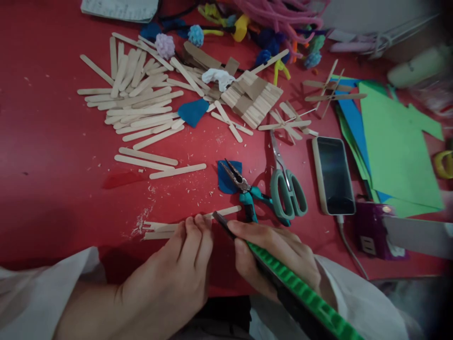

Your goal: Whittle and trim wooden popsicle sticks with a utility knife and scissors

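My left hand (177, 269) presses its fingertips down on wooden craft sticks (161, 230) lying on the red table near its front edge. Notched, cut ends of these sticks stick out to the left of the fingers. Another stick end (231, 210) shows on the right. My right hand (272, 257) grips a green and black utility knife (283, 274); its dark blade points up and left, close to that stick just beside my left fingertips. Whether the blade touches the wood I cannot tell. Beyond the hands lie needle-nose pliers (244, 186) with teal handles, over a blue scrap (226, 177).
Grey-green scissors (286, 184) and a phone (334, 174) on a cable lie right of the pliers. A big pile of craft sticks (134, 104) spreads at the back left. Green paper sheets (396, 151), a purple block (371, 231) and pink pipe cleaners (279, 19) surround the work.
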`<state>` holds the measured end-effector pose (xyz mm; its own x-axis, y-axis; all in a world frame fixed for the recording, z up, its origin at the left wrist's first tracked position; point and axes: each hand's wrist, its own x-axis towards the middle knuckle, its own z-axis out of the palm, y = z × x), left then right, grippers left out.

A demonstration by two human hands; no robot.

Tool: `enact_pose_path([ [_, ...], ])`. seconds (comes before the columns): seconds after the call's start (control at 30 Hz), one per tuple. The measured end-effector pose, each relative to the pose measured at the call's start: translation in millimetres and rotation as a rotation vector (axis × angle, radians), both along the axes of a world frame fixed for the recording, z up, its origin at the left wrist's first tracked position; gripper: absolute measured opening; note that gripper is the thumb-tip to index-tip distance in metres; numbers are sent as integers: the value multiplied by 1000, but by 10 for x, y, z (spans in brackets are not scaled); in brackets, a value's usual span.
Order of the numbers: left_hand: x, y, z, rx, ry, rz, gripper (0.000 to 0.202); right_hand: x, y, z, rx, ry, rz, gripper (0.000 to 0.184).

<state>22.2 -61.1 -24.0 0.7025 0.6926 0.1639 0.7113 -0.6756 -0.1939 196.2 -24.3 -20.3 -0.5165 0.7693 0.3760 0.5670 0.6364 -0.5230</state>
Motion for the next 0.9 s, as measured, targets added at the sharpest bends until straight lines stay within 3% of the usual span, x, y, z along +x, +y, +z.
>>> enact_pose_path([
  [0.17, 1, -5, -26, 7, -13, 13, 42, 23, 29, -7, -118, 53, -48, 16],
  [0.4, -18, -25, -57, -12, -20, 8, 41, 22, 24, -59, -17, 142, -42, 24],
  [0.9, -35, -14, -42, -8, 69, -18, 40, 65, 76, 36, -146, 122, -40, 18],
])
